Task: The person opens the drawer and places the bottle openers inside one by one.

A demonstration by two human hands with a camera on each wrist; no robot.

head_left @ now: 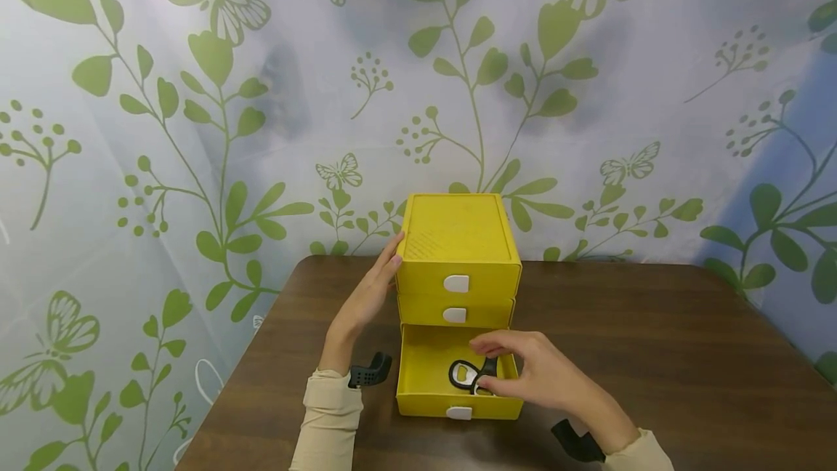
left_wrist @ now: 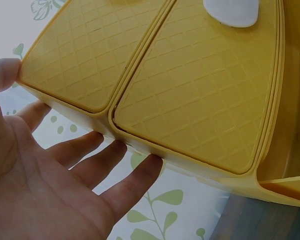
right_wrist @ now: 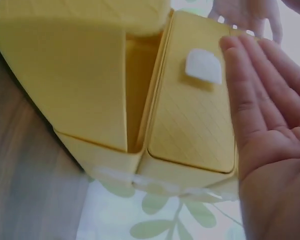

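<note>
A yellow drawer unit (head_left: 458, 227) stands on the table with its bottom drawer (head_left: 418, 362) pulled out. Inside that drawer lies a black-rimmed bottle opener (head_left: 463, 375) with a metal centre, partly hidden by my right hand (head_left: 539, 373). The hand hovers over the drawer's right side, thumb and fingers apart. In the right wrist view its fingers (right_wrist: 250, 85) look straight, with nothing seen between them; the thumb is out of sight. My left hand (head_left: 366, 296) rests against the unit's left side. The left wrist view shows its spread fingertips (left_wrist: 152, 162) touching the side wall.
The upper drawer (head_left: 418, 278) and middle drawer (head_left: 418, 309) are closed, each with a white tab handle. Brown tabletop (head_left: 654, 355) extends on both sides. A patterned curtain (head_left: 314, 93) hangs behind. Black straps (head_left: 371, 371) circle both wrists.
</note>
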